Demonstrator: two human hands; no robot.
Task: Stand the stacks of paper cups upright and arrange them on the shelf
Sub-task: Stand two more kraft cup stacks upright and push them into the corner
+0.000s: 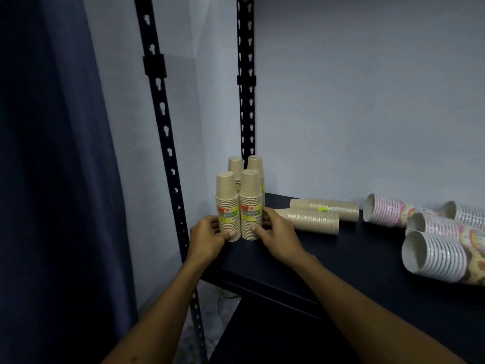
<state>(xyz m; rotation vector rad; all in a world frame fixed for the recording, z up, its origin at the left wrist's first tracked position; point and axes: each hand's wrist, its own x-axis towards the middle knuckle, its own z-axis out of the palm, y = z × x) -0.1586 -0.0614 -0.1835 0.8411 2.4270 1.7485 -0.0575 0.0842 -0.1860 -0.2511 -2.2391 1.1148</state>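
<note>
Paper-cup stacks: two front kraft stacks [238, 206] upright, left hand [210, 237] and right hand [275, 232] fingers curled round their bases. Uneven squeeze could topple them into the rear pair [245, 170].

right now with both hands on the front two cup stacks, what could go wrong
1. The left hand and right hand grip the two front upright tan paper cup stacks low down; a nudge could tip them into the two rear upright tan stacks.
2. They stand near the dark shelf's front left corner and might slide off.
</note>
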